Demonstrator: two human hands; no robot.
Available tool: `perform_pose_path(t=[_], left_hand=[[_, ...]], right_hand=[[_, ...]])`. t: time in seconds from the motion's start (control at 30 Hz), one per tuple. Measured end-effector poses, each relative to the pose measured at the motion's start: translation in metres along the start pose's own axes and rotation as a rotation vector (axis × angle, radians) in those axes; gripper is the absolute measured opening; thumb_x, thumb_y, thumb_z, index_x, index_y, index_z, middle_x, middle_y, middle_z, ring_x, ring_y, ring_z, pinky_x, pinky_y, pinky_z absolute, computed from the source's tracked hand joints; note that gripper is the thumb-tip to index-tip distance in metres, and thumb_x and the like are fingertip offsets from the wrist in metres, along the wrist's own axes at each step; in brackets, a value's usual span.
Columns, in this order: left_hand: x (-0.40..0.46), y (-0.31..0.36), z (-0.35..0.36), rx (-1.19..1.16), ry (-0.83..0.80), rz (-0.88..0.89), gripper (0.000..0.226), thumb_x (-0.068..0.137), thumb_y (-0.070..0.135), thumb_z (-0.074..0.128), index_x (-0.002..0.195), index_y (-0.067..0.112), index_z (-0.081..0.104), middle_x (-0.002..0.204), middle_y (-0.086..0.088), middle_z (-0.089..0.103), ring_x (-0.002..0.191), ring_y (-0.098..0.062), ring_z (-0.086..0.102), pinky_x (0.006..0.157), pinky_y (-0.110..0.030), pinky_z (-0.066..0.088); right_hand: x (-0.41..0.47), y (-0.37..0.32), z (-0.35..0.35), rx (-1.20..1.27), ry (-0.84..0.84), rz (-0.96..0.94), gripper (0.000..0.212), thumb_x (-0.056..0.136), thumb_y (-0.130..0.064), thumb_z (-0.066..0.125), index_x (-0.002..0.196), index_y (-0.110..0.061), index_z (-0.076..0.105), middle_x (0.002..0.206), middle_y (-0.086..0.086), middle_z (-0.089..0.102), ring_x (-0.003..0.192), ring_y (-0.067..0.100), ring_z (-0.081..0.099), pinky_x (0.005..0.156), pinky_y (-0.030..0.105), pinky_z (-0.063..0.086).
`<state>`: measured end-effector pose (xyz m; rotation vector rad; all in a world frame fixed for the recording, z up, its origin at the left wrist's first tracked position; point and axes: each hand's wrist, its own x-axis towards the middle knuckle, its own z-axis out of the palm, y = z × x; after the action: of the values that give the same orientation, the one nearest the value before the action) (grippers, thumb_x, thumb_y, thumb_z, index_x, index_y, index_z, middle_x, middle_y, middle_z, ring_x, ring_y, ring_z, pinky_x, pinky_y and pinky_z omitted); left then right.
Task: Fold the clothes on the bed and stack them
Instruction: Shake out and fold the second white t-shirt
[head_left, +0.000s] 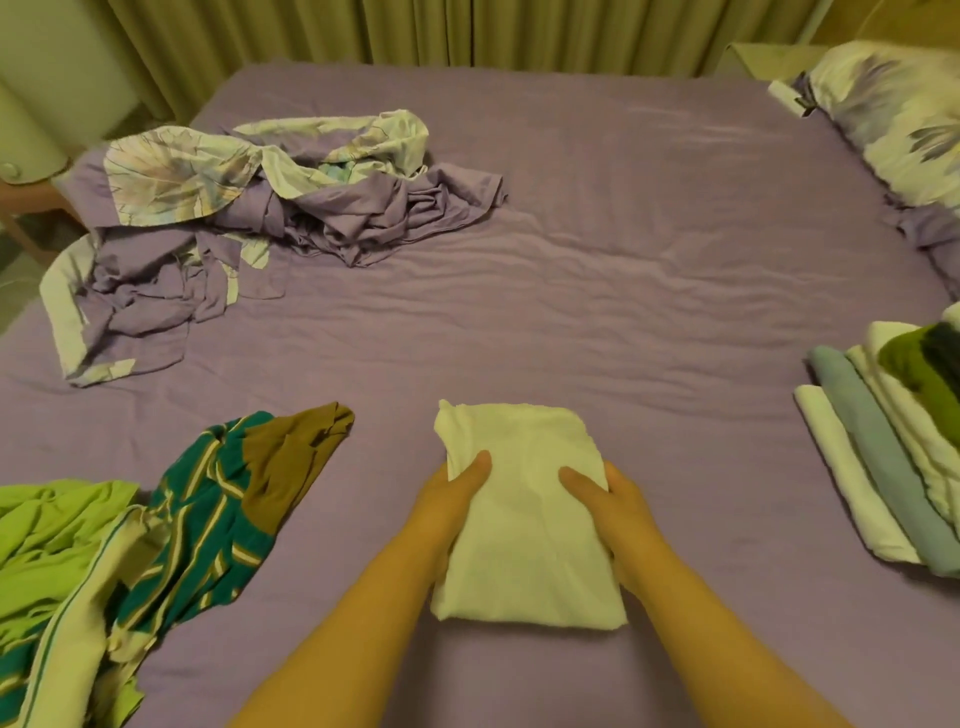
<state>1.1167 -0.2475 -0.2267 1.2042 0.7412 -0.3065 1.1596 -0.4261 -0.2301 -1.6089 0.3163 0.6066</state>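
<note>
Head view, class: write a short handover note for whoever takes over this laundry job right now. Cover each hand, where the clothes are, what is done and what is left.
Left hand and right hand: each has a grip on one side of the folded white cloth in the middle of the bed.
Done: that cloth is folded; the stack lies on the right.
Left: put the cloth on the stack, then fold the green and teal clothes on the left. A rumpled purple sheet lies at far left.

two hands (457, 488), one folded white cloth (524, 519), one pillow (893, 114).
</note>
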Motion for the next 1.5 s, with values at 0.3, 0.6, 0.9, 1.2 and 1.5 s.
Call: perform_pose_path(t=[0.3,0.6,0.9,1.2,1.5], left_hand=[[-0.082,0.074,0.082,0.077,-0.128,0.134,0.036,0.086,0.047,0.061,0.117,0.030,0.056,0.114,-0.001,0.067,0.101,-0.023,0.065,0.082,-0.040,0.055],[-0.136,0.117,0.247,0.182,-0.259,0.227,0.032,0.084,0.046,0.064,0.112,0.033,0.057,0.113,0.000,0.068,0.103,-0.024,0.064,0.094,-0.046,0.051],[-0.135,0.108,0.432,0.304,-0.278,0.209,0.020,0.096,0.037,0.048,0.116,0.036,0.050,0.110,0.005,0.066,0.098,-0.018,0.063,0.073,-0.033,0.052],[-0.072,0.103,0.535,0.373,-0.295,0.113,0.031,0.098,0.046,0.038,0.127,0.038,0.045,0.118,0.007,0.063,0.106,-0.016,0.061,0.084,-0.035,0.053],[-0.010,0.022,0.547,0.806,-0.287,0.050,0.118,0.076,0.033,0.071,0.148,0.019,-0.021,0.148,0.015,0.008,0.141,-0.019,0.025,0.111,-0.022,0.027]], right_hand=[[-0.086,-0.107,-0.077,0.040,0.137,-0.175,0.019,0.089,-0.027,0.064,0.101,-0.040,0.057,0.105,-0.010,0.064,0.098,0.013,0.061,0.086,0.039,0.050],[-0.147,-0.178,-0.232,0.042,0.270,-0.311,0.027,0.091,-0.024,0.059,0.117,-0.031,0.053,0.109,-0.007,0.060,0.095,0.008,0.056,0.084,0.031,0.045],[-0.125,-0.218,-0.429,-0.183,0.213,-0.296,0.033,0.095,-0.026,0.054,0.127,-0.030,0.048,0.110,-0.012,0.054,0.093,0.004,0.051,0.079,0.020,0.041],[-0.049,-0.221,-0.543,-0.333,0.103,-0.240,0.037,0.097,-0.031,0.048,0.132,-0.040,0.039,0.117,-0.021,0.050,0.102,-0.003,0.049,0.078,0.007,0.040],[0.009,-0.122,-0.566,-0.820,0.118,-0.075,0.077,0.097,-0.035,0.046,0.144,-0.038,-0.016,0.136,0.001,0.046,0.123,0.016,0.049,0.094,0.020,0.038]])
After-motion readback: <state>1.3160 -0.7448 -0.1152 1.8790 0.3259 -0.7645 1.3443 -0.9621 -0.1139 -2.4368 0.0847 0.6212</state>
